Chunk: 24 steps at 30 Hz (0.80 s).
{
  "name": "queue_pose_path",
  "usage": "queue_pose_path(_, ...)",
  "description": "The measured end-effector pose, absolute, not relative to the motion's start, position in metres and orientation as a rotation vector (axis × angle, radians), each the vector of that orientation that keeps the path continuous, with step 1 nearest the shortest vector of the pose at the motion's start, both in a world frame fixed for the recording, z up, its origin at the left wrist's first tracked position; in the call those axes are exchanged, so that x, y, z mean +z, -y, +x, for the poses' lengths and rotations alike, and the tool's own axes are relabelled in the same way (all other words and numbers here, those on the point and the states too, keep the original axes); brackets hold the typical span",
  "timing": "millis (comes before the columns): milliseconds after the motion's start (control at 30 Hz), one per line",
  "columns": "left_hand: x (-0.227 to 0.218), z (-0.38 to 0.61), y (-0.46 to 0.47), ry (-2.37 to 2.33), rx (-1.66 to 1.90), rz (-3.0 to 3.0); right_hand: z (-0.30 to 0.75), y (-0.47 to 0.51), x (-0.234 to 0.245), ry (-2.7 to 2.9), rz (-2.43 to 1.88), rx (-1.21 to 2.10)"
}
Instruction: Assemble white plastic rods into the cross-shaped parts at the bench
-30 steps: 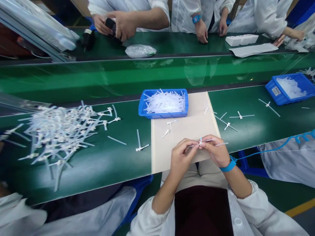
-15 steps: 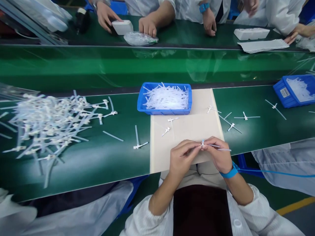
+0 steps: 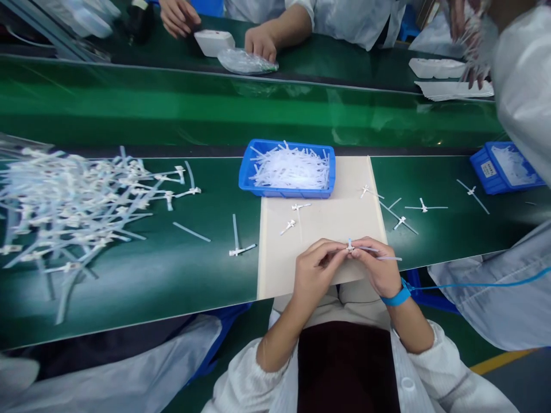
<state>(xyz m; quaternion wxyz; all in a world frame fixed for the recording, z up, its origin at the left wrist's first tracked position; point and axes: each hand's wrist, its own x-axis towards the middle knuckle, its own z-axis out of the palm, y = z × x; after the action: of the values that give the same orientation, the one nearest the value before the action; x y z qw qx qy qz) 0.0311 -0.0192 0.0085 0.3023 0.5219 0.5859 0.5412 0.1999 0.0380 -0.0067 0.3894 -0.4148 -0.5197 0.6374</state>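
1. While the person's left hand (image 3: 316, 269) and right hand (image 3: 379, 267) meet above the near edge of a beige card sheet (image 3: 275, 258), the fingertips of both close in on a small white plastic cross piece (image 3: 350, 246), leaving only a narrow gap between the hands.
2. That piece sits right between the hands, pinched at its head, and its thin strip (image 3: 390, 258) runs out to the right past the right hand's fingers.
3. A blue wrist strap (image 3: 398, 297) circles the right wrist, and a blue cord (image 3: 473, 285) leads away from it to the right.
4. Just beyond the hands, two similar white pieces (image 3: 288, 227) lie apart on the sheet, and others lie on the green conveyor belt (image 3: 129, 292) to its right and left.
5. A blue plastic tray (image 3: 243, 172) of white strips sits at the sheet's far end, and a loose heap of white pieces (image 3: 73, 201) lies well to the left.
6. Across the belt, a co-worker's hand (image 3: 260, 45) is beside a clear plastic bag (image 3: 245, 61).
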Motion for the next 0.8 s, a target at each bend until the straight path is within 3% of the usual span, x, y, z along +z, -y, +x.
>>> queue_pose_path(800,-0.002,0.028,0.023,-1.692,1.434,1.713,0.184,-0.038,0.004,1.24,-1.135,1.619)
